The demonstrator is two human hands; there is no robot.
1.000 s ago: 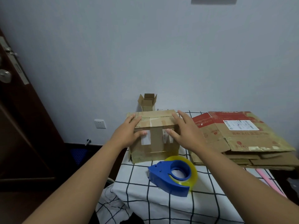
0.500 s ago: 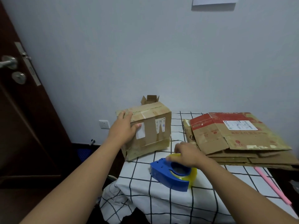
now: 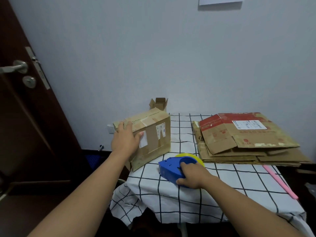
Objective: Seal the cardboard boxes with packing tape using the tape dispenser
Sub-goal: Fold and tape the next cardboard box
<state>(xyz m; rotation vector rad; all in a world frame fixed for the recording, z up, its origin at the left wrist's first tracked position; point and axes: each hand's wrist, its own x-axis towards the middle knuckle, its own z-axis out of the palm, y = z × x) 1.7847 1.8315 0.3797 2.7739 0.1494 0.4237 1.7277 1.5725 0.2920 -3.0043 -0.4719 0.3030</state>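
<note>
Right hand (image 3: 193, 177) wrapped around the blue tape dispenser (image 3: 172, 169), fingers through its handle opening; it sits on the checked tablecloth (image 3: 239, 182). Cardboard box (image 3: 150, 134) lies up and left of it, near, at the table's left edge, long axis running left-near to right-far. Left hand (image 3: 125, 139) grips the box's left end, thumb on the front face, arm outstretched.

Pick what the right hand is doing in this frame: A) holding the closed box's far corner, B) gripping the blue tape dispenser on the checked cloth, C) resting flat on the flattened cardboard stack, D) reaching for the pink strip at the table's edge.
B: the right hand curls round the blue tape dispenser on the checked cloth, while the left hand holds the closed box.
</note>
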